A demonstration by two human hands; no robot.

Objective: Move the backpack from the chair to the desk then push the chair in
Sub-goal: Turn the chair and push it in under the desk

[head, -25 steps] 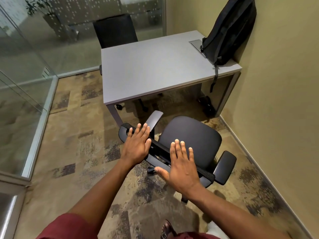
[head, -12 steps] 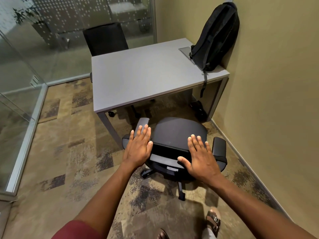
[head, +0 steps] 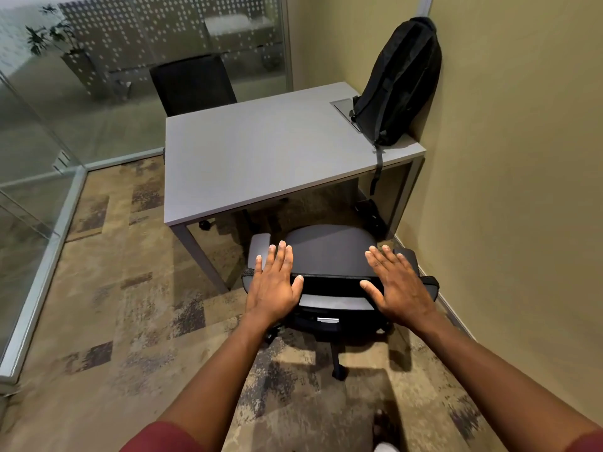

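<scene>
The black backpack point(head: 400, 83) stands upright on the grey desk point(head: 261, 158) at its far right corner, leaning on the wall, one strap hanging over the edge. The black office chair point(head: 329, 252) faces the desk, its seat front close to the desk's near edge. My left hand point(head: 274, 285) lies flat on the left end of the backrest's top, fingers spread. My right hand point(head: 396, 285) lies flat on the right end the same way. Neither hand curls around the backrest.
A second black chair point(head: 192, 83) stands behind the desk. Glass partitions point(head: 29, 177) run along the left and back. The beige wall point(head: 522, 190) is close on the right of the chair. The carpet point(head: 130, 321) lies open to the left.
The chair has swung from angled to square with the desk and rolled toward it. Both hands stayed flat on the backrest, the right one moving out to its right end.
</scene>
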